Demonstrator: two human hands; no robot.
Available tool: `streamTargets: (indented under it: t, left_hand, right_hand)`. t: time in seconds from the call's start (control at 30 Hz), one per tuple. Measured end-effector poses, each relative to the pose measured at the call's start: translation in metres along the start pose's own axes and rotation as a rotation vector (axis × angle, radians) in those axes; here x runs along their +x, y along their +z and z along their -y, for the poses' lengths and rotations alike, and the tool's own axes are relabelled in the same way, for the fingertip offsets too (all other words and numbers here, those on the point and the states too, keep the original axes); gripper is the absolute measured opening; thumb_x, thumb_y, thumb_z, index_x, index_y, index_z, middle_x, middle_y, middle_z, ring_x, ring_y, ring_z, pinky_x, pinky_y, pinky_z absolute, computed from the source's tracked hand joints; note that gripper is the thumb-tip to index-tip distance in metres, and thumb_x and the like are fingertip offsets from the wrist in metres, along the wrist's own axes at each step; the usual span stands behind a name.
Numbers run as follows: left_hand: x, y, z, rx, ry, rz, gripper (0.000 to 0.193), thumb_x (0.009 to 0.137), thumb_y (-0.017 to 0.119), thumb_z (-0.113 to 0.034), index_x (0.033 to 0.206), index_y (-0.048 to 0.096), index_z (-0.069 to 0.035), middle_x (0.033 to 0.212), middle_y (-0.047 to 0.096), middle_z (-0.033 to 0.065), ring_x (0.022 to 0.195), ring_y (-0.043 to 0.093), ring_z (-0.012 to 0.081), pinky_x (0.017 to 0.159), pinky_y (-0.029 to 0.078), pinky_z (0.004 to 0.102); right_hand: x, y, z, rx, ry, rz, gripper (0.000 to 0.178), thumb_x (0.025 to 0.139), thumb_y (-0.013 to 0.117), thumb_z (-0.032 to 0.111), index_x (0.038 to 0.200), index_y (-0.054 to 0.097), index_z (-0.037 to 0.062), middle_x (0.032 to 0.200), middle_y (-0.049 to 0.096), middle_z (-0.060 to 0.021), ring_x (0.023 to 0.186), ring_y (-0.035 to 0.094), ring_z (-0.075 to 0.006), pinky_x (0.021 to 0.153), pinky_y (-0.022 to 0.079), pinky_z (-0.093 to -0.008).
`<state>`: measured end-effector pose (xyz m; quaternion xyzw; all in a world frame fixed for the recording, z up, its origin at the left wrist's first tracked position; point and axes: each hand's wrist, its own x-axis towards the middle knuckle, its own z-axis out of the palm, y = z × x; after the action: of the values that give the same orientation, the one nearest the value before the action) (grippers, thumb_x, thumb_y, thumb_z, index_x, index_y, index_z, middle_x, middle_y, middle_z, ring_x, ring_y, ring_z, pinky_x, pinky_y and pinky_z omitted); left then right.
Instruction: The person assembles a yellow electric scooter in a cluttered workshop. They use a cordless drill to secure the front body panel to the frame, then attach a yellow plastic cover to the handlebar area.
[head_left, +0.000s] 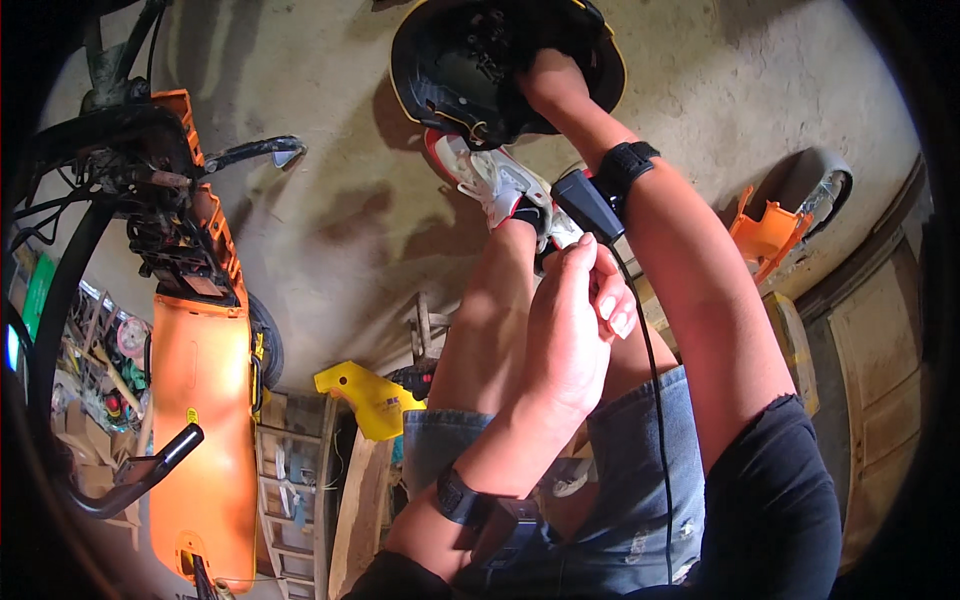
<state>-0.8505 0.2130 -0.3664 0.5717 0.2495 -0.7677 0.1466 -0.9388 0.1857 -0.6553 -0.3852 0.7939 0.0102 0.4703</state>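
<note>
My right hand (553, 82) reaches into a hollow black helmet-like shell (430, 75) with a yellow edge, at the top of the view. Its fingers are lost in the dark interior, so their grip is hidden. My left hand (580, 325) is raised over my lap, thumb up and fingers curled in. Whatever it may hold is hidden. Close above it, a small black box (588, 203) is strapped at my right wrist, and a black cable (655, 390) runs down past the left hand.
An orange scooter-like body (203, 400) with exposed dark frame parts and handlebars stands on the left. A yellow tool (370, 400) sits beside my left knee, near a wooden ladder (290, 500). On the right lie an orange bracket (770, 235) and a grey curved part (825, 175).
</note>
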Motion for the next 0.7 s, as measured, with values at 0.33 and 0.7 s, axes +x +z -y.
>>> streamTargets:
  t: [0.33,0.7]
  left_hand:
    - [-0.001,0.002,0.002,0.032,-0.035,-0.026,0.029,0.103,0.039,-0.031,0.083,0.050,-0.012,0.058,0.036,-0.0026,0.054,0.040,0.0115,0.053,0.034,0.0260]
    - [-0.002,0.001,-0.002,-0.024,-0.023,0.010,0.028,0.100,0.047,-0.030,0.082,0.048,-0.009,0.058,0.036,-0.0027,0.054,0.040,0.0103,0.053,0.035,0.0251]
  right_hand:
    - [0.002,0.027,-0.002,0.094,0.087,-0.019,0.040,0.082,0.062,0.030,0.104,0.068,-0.0029,0.100,0.068,-0.0235,0.095,0.066,-0.0391,0.084,0.052,-0.0438]
    - [-0.036,-0.042,0.014,0.526,0.112,0.132,0.029,0.076,0.068,0.024,0.076,0.070,-0.0048,0.069,0.071,-0.0132,0.067,0.071,-0.0262,0.070,0.056,-0.0356]
